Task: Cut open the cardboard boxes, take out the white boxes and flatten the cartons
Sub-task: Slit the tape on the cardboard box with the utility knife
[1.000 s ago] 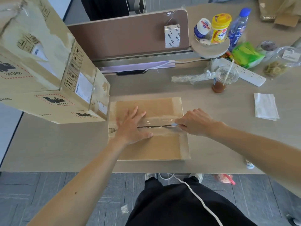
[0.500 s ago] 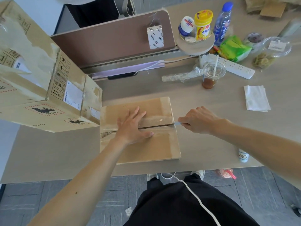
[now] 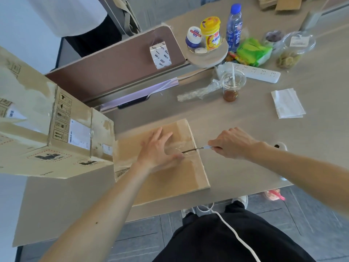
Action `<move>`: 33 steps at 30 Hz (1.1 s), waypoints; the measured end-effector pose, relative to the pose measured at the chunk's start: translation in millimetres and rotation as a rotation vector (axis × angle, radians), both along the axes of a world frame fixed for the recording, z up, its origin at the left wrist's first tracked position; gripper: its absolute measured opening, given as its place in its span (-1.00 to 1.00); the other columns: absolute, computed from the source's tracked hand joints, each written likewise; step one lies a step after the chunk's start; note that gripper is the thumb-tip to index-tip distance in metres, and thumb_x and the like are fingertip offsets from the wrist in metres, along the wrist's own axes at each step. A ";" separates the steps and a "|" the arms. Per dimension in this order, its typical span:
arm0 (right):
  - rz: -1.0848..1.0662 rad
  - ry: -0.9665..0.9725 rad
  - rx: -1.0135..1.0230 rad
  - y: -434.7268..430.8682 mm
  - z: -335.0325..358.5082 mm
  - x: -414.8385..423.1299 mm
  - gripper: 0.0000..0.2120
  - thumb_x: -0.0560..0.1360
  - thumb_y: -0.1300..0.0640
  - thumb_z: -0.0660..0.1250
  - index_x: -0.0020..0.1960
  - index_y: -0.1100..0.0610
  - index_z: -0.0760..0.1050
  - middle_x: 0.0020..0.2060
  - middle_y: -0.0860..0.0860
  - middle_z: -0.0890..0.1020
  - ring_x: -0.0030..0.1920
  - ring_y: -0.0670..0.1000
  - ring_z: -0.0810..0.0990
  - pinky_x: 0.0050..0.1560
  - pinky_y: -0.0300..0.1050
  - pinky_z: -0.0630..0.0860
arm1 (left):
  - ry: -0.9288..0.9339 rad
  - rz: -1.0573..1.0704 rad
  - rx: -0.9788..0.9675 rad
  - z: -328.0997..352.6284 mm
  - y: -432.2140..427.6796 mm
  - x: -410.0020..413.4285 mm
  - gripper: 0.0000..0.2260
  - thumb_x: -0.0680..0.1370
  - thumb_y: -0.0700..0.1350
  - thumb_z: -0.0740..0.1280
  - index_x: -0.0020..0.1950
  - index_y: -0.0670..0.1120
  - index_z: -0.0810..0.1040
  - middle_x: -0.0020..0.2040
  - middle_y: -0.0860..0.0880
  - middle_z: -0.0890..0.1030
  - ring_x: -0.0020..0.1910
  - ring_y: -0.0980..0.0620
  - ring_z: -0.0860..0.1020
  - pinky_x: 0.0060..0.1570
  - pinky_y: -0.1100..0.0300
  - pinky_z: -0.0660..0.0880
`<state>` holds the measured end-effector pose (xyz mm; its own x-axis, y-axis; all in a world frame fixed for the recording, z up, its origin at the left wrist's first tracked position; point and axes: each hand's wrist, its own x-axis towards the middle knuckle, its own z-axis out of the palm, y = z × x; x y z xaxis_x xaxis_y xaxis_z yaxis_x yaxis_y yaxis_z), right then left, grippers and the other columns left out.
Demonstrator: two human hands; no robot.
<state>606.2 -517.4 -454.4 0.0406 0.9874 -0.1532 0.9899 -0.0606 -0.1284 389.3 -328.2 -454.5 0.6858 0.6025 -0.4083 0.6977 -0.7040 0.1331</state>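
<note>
1. Right hand (image 3: 234,143) is curled tight round the handle of the knife (image 3: 196,149). The blade points left from it into the taped seam of the carton (image 3: 170,178).
2. Just past the blade tip, our left hand (image 3: 158,150) lies flat on the lid, fingers straight and spread, holding nothing.
3. Under both hands the carton lies low on the table (image 3: 245,167). We judge it light, stiff on the flaps, and weak along the seam, so it may slide or sag.
4. The tape (image 3: 174,147) looks glossy and slippery. We would brace with a flat palm beside the seam, keeping the thumb off the cut line.
5. No white boxes show; we take them to be inside.
6. Well left of the grip stands a bigger carton (image 3: 56,133), bulkier and probably needing both hands.
</note>
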 end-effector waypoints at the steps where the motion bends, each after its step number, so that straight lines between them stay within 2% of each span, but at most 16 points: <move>1: -0.019 0.009 0.001 -2.4 -0.5 0.3 -0.70 0.67 -0.02 0.01 0.18 -0.06 0.51 -0.07 -0.04 0.66 -0.08 0.14 0.61 -0.21 -0.11 0.35 | 0.006 -0.010 0.005 0.4 1.8 3.0 -0.01 0.26 0.63 0.22 0.59 0.19 0.16 0.65 -0.02 -0.01 0.62 -0.09 -0.03 0.49 -0.29 0.05; 4: -0.086 0.044 0.017 -10.4 -1.9 -1.5 -0.71 0.66 -0.04 0.02 0.12 -0.05 0.52 -0.12 -0.05 0.65 -0.11 0.14 0.60 -0.24 -0.12 0.31 | 0.043 -0.052 0.003 2.1 7.2 11.8 0.00 0.26 0.59 0.26 0.60 0.20 0.11 0.66 -0.05 -0.02 0.62 -0.13 -0.04 0.50 -0.28 0.05; 7: -0.192 0.144 0.025 -17.8 -5.9 -3.7 -0.75 0.64 -0.02 0.10 -0.05 0.03 0.50 -0.21 -0.02 0.62 -0.18 0.15 0.56 -0.28 -0.11 0.29 | 0.084 -0.108 0.015 4.8 11.2 18.5 -0.01 0.30 0.57 0.29 0.62 0.20 0.05 0.66 -0.06 -0.04 0.62 -0.14 -0.05 0.51 -0.27 0.05; 10: -0.378 0.420 0.101 -26.3 -9.2 -4.6 -0.76 0.58 0.08 0.22 -0.23 0.16 0.40 -0.38 0.06 0.53 -0.32 0.13 0.48 -0.33 -0.02 0.37 | 0.106 -0.192 0.056 5.8 14.7 20.7 0.02 0.29 0.63 0.18 0.62 0.19 0.00 0.66 -0.04 -0.03 0.62 -0.15 -0.01 0.51 -0.23 0.08; 12: -0.507 0.612 0.170 -29.2 -9.4 -10.6 -0.73 0.57 0.14 0.25 -0.29 0.19 0.39 -0.45 0.07 0.51 -0.43 0.06 0.53 -0.32 0.00 0.48 | 0.111 -0.240 0.092 5.1 16.8 20.8 0.01 0.32 0.64 0.13 0.63 0.15 -0.02 0.65 -0.07 -0.01 0.61 -0.17 0.03 0.52 -0.19 0.10; 14: -0.622 0.752 0.183 -28.4 -10.1 -22.4 -0.72 0.57 0.17 0.24 -0.31 0.20 0.41 -0.46 0.03 0.55 -0.54 -0.06 0.56 -0.34 -0.04 0.54 | 0.133 -0.277 0.130 5.0 15.8 21.7 -0.01 0.36 0.61 0.11 0.63 0.10 -0.02 0.65 -0.11 0.00 0.60 -0.18 0.05 0.53 -0.14 0.10; 16: -0.701 0.832 0.169 -23.9 -12.1 -35.6 -0.71 0.58 0.18 0.23 -0.31 0.19 0.43 -0.43 0.01 0.59 -0.57 -0.08 0.56 -0.37 -0.07 0.54 | 0.152 -0.325 0.177 5.3 13.0 24.2 -0.05 0.41 0.56 0.13 0.63 0.06 -0.02 0.64 -0.15 0.02 0.58 -0.20 0.09 0.53 -0.10 0.11; 20: -0.790 0.879 0.166 -14.0 -23.0 -51.3 -0.70 0.57 0.16 0.25 -0.32 0.21 0.43 -0.41 0.05 0.60 -0.51 0.00 0.44 -0.39 -0.04 0.47 | 0.157 -0.375 0.225 4.8 10.0 27.7 -0.09 0.44 0.50 0.14 0.62 0.00 0.01 0.58 -0.15 0.11 0.49 -0.23 0.22 0.47 -0.04 0.18; 23: -0.831 0.902 0.198 -10.6 -29.2 -59.1 -0.72 0.54 0.15 0.24 -0.30 0.27 0.40 -0.38 0.19 0.55 -0.46 0.01 0.31 -0.41 -0.04 0.30 | 0.178 -0.390 0.267 -0.1 14.2 28.0 -0.04 0.39 0.55 0.00 0.62 -0.01 0.00 0.56 -0.14 0.15 0.43 -0.27 0.27 0.45 -0.08 0.26; 28: -0.863 0.961 0.201 -9.0 -32.5 -67.6 -0.74 0.51 0.18 0.23 -0.32 0.26 0.35 -0.51 0.04 0.47 -0.52 -0.04 0.28 -0.42 -0.11 0.26 | 0.185 -0.417 0.311 -5.2 16.0 27.2 -0.01 0.36 0.55 -0.10 0.63 -0.05 0.02 0.55 -0.18 0.21 0.37 -0.30 0.33 0.43 -0.09 0.28; 31: -0.867 0.968 0.209 -7.4 -34.6 -69.3 -0.72 0.51 0.17 0.23 -0.33 0.26 0.33 -0.48 0.13 0.45 -0.48 -0.02 0.25 -0.41 -0.10 0.24 | 0.153 -0.440 0.336 -9.0 18.9 26.5 -0.01 0.38 0.54 -0.08 0.62 -0.08 0.07 0.51 -0.21 0.28 0.29 -0.31 0.39 0.37 -0.11 0.33; 33: -0.856 0.956 0.220 -6.4 -34.2 -70.6 -0.70 0.52 0.18 0.24 -0.34 0.26 0.31 -0.50 0.08 0.37 -0.47 -0.02 0.22 -0.40 -0.09 0.21 | 0.146 -0.450 0.337 -10.1 19.6 26.0 -0.01 0.38 0.54 -0.06 0.62 -0.09 0.08 0.50 -0.22 0.30 0.27 -0.31 0.40 0.36 -0.11 0.35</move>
<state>535.6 -523.9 -488.6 0.6317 0.7105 -0.3103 0.1594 -0.5107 -0.8449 415.4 -308.6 -464.6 0.8554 0.3779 -0.3542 0.3143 -0.9223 -0.2251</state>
